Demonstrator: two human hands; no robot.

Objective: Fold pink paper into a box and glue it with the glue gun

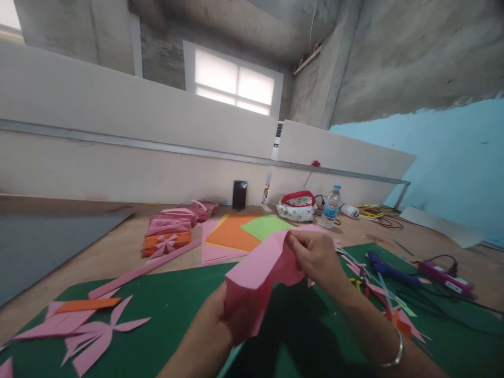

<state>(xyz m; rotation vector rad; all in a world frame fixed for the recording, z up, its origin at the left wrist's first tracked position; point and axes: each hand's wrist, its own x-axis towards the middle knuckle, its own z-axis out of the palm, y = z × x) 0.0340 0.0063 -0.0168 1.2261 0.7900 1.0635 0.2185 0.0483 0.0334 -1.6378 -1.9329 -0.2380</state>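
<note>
A bent sheet of pink paper (pixel 262 265) is held up between my two hands, above the green cutting mat (pixel 169 294). My left hand (pixel 236 315) grips its lower left part from below, with the fingers mostly hidden behind the sheet. At the upper right edge, my right hand (pixel 313 254) pinches the paper between thumb and fingers. To the left on the mat lie cut pink pieces (pixel 100 333), some shaped like a bow, and an orange strip (pixel 88 304). Whether the held material is paper or thin felt is hard to tell.
Orange (pixel 232 233) and green sheets (pixel 265 227) lie behind the mat, beside folded pink and orange bundles (pixel 167 236). On the right are a blue glue gun (pixel 394 270), scissors (pixel 372 291), scraps and a purple power strip (pixel 444 278). A phone (pixel 239 194) and water bottle (pixel 331 207) stand behind.
</note>
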